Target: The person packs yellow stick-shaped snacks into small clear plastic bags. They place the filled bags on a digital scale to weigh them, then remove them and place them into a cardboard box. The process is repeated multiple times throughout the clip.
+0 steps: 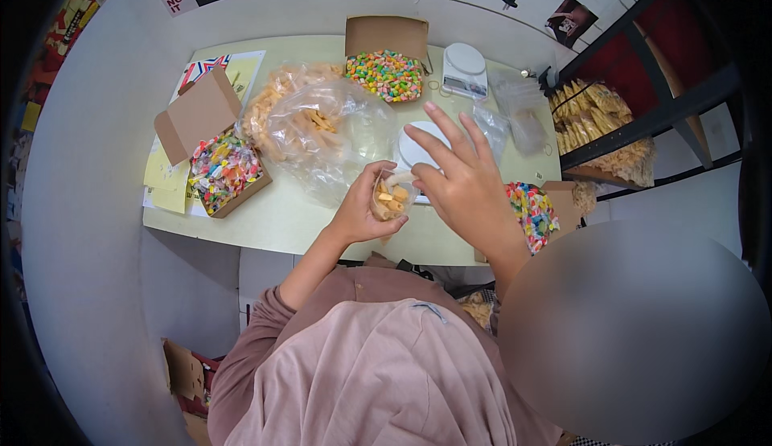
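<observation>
My left hand (369, 205) is wrapped around a small clear plastic cup (405, 206), tilted so that its mouth faces me. Inside lie several yellow-orange tube-shaped snacks (392, 197). Over the cup's rim, my right hand (463, 180) pinches a pale, stick-like piece (400, 178) whose far end reaches into the cup; its exact kind is unclear. The other right fingers are spread upward. Partly hidden behind this hand is a white round-topped scale (417, 147). A large clear plastic bag (338, 138) of similar tube snacks lies open beyond my left hand.
Cardboard boxes of wrapped candies stand left (238, 195) and right (558, 201). Another box (386, 34) at the back holds colourful small pieces. A second kitchen scale (464, 69) and clear plastic bags (520, 111) sit back right. A dark metal rack (654, 123) holds bagged snacks.
</observation>
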A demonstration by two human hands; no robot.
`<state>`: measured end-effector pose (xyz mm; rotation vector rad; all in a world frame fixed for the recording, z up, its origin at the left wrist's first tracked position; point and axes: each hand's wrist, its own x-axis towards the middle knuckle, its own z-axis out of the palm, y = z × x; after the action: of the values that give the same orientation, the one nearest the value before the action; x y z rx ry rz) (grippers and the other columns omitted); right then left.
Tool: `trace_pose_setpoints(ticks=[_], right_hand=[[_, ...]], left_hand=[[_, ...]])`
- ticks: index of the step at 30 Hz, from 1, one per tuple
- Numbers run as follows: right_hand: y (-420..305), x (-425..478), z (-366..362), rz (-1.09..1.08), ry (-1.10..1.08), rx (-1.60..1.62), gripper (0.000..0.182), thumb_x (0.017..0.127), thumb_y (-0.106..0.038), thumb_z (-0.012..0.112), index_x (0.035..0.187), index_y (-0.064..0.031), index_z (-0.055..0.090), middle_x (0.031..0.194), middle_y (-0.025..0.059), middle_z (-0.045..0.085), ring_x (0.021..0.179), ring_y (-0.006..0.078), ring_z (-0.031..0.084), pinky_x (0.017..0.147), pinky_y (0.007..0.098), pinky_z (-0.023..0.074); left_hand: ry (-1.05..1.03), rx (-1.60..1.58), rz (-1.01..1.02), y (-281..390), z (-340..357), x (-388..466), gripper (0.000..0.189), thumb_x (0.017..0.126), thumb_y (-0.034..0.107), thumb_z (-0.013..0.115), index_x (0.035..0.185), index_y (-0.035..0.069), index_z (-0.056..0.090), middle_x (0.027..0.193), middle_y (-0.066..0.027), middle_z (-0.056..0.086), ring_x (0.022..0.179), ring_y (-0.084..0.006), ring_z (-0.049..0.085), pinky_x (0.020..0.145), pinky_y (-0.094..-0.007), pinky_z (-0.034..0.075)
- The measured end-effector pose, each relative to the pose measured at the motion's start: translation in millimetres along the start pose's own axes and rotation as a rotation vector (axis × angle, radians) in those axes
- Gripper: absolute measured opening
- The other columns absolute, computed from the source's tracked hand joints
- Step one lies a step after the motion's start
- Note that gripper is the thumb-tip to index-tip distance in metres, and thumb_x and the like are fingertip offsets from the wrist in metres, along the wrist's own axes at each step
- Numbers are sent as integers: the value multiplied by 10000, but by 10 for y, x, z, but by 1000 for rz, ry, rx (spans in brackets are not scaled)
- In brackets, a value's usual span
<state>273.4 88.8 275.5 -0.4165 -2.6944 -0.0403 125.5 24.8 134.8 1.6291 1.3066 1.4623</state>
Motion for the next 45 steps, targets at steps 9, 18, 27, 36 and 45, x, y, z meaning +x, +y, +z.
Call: trace_pose_setpoints(ticks=[9,18,27,36,45], right_hand=[[264,-77,19,260,243,166,128,696,-80,628,799,-14,590,1075,118,549,1116,286,441,925,418,343],[453,-914,275,853,491,397,104,728,-34,600,825,3,588,1073,135,550,1002,274,523,857,347,399],[431,-1854,282,1073,603,294,103,749,-51,593,831,13,591,1076,137,550,1050,266,493,897,363,366],[496,-1953,388,1089,516,320,105,753,-52,591,838,10,588,1065,134,548,999,257,515,851,343,395],[637,-1701,523,997,452,391,117,748,-38,584,855,10,581,1076,137,542,1010,270,523,857,348,407]], left_hand=[[81,-259,-82,-176,-26,107,685,569,164,733,1135,56,364,890,-53,427,860,-156,435,789,-289,366],[-136,234,-132,-517,303,1139,714,571,397,716,1079,0,410,881,-145,512,823,-265,524,733,-334,429],[-245,472,-512,-925,1009,1657,855,535,520,678,1108,-59,419,1057,-212,536,993,-309,531,820,-367,426],[-40,400,-655,-1381,306,1530,966,561,565,650,1190,-107,358,1150,-267,481,1069,-331,491,897,-338,383],[-98,272,-819,-1214,-14,1504,1018,561,552,652,1238,-121,298,1172,-267,462,1082,-315,478,900,-328,380]])
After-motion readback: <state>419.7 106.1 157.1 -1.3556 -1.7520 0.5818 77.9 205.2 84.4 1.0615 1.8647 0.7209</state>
